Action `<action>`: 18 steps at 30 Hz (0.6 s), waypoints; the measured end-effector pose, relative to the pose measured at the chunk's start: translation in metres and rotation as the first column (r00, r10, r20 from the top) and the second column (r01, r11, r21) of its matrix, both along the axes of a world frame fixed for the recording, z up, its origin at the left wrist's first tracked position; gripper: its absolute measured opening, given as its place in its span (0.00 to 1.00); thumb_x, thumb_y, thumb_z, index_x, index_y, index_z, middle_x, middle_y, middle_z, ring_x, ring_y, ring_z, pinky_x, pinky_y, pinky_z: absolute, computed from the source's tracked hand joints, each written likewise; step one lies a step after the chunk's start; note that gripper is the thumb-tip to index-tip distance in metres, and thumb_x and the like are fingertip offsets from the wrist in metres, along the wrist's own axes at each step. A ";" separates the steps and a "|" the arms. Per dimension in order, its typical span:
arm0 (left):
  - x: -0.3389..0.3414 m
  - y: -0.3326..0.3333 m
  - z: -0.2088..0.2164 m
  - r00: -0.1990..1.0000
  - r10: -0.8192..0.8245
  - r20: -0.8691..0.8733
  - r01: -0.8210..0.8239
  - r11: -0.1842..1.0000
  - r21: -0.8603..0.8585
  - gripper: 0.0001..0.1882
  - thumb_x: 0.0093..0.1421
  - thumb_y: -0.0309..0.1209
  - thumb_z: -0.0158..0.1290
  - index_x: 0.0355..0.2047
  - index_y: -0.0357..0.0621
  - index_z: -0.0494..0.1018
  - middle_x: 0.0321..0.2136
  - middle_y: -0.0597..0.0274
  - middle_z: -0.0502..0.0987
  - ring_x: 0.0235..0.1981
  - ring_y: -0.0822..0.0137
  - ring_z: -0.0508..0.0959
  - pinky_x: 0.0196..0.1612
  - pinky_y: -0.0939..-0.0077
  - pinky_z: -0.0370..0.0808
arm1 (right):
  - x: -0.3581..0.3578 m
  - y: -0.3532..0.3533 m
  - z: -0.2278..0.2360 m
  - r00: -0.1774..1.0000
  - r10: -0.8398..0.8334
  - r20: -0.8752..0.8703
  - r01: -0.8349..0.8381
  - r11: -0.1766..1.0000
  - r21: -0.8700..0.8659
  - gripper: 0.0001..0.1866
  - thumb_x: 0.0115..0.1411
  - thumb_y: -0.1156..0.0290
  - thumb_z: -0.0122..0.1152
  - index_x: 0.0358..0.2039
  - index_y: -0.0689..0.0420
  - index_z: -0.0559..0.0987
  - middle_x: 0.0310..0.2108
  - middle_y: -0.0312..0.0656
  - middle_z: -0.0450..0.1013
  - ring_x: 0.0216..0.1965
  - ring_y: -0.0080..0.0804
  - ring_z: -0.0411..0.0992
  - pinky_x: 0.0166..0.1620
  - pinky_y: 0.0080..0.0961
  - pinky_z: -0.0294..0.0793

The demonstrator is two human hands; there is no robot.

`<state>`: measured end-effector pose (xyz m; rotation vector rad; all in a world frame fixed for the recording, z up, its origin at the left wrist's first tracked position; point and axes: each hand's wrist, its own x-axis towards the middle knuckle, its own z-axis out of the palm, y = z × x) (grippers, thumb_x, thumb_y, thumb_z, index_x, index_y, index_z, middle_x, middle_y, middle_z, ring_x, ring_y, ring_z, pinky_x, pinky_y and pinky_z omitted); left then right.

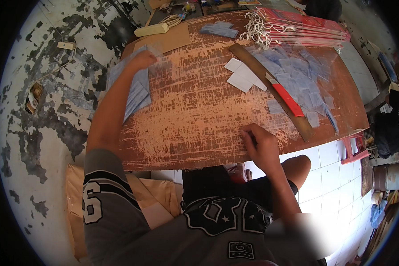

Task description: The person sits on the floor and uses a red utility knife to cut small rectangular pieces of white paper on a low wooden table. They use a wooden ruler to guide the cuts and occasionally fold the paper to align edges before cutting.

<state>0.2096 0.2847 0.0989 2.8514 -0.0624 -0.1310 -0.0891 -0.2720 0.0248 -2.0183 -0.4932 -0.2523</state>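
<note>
My left hand (142, 60) reaches to the far left of the worn wooden table, its fingers closed on a clear plastic piece (163, 70). Below that hand lies a stack of bluish clear plastic sheets (138, 95), partly covered by my forearm. My right hand (262, 144) is over the table's front edge, with loosely curled fingers, a gap between thumb and forefinger, and nothing visible in it. Beyond it, a red-handled utility knife (289, 98) rests on a long, flat brownish strip (277, 88). White paper pieces (244, 76) lie beside the strip.
Many loose clear plastic pieces (297, 73) cover the table's right side. Behind them is a pile of red bags with white cords (297, 27). Brown cardboard (175, 39) and a pale block (151, 29) lie at the far left. A peeling wall (44, 133) stands close on the left.
</note>
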 end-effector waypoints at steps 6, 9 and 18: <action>-0.055 -0.055 -0.064 0.999 -0.045 -0.002 0.044 0.962 0.270 0.56 0.63 0.79 0.53 0.73 0.44 0.65 0.73 0.44 0.64 0.71 0.45 0.67 0.67 0.30 0.66 | 0.000 -0.005 -0.002 1.000 -0.016 0.012 0.016 1.000 -0.014 0.04 0.69 0.75 0.67 0.43 0.60 0.84 0.36 0.52 0.83 0.35 0.56 0.83 0.39 0.45 0.81; -0.064 -0.083 -0.062 0.980 0.062 -0.188 -0.009 0.963 0.269 0.72 0.60 0.86 0.46 0.86 0.50 0.34 0.86 0.52 0.34 0.86 0.46 0.39 0.77 0.18 0.42 | -0.001 -0.007 0.000 0.999 -0.036 0.026 0.037 0.999 -0.038 0.04 0.69 0.76 0.67 0.43 0.60 0.83 0.36 0.52 0.83 0.35 0.56 0.83 0.39 0.44 0.82; -0.078 -0.079 -0.078 0.994 0.090 0.061 -0.099 0.981 0.168 0.53 0.73 0.75 0.41 0.85 0.55 0.49 0.85 0.53 0.48 0.84 0.49 0.51 0.78 0.25 0.45 | -0.002 -0.002 0.000 0.998 -0.044 0.050 0.045 0.998 -0.032 0.05 0.69 0.77 0.67 0.43 0.61 0.84 0.37 0.51 0.83 0.35 0.53 0.84 0.39 0.42 0.82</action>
